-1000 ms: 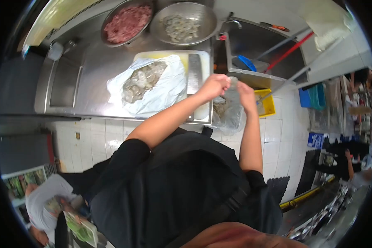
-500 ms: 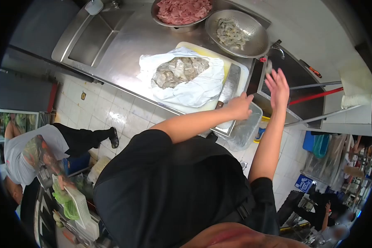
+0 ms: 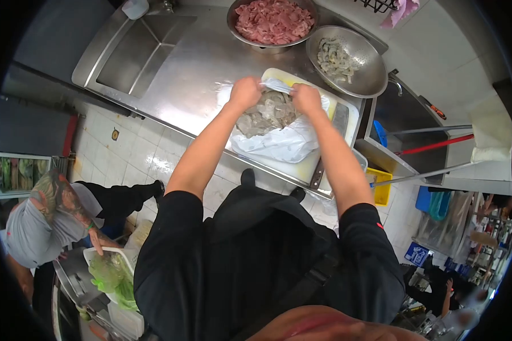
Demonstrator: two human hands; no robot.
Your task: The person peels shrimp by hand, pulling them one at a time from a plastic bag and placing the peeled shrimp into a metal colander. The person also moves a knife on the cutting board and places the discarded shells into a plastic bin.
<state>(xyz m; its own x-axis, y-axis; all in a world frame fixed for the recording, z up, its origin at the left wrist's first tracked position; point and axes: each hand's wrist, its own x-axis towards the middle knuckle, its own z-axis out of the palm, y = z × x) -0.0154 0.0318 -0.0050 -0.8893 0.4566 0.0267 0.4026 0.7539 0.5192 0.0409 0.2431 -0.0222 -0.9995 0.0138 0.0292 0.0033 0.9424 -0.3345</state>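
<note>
Nearest the body, the slack white skirt of the plastic bag (image 3: 279, 145) is spilling toward the near edge of the cutting board (image 3: 301, 170), which is sitting on the steel tabletop (image 3: 193, 85). The bag is lying open, and a grey heap of raw shrimp (image 3: 264, 113) is showing in its mouth.

Both arms are reaching straight out over it. The left hand (image 3: 246, 92) and the right hand (image 3: 306, 98) are working at the far rim of the bag, side by side with the shrimp just under and between them. Neither is the nearer one. The fingers of both are curling closed, pinching the plastic at that rim. The bag's long axis is running from the hands back toward the body.

A cleaver (image 3: 339, 120) is lying just right of the bag, along the board's right edge, handle toward the body. Beyond the hands, a colander (image 3: 361, 77) of peeled shrimp and a bowl of pink meat (image 3: 274, 21) are standing at the back. A sink (image 3: 133, 48) is lying to the far left.
</note>
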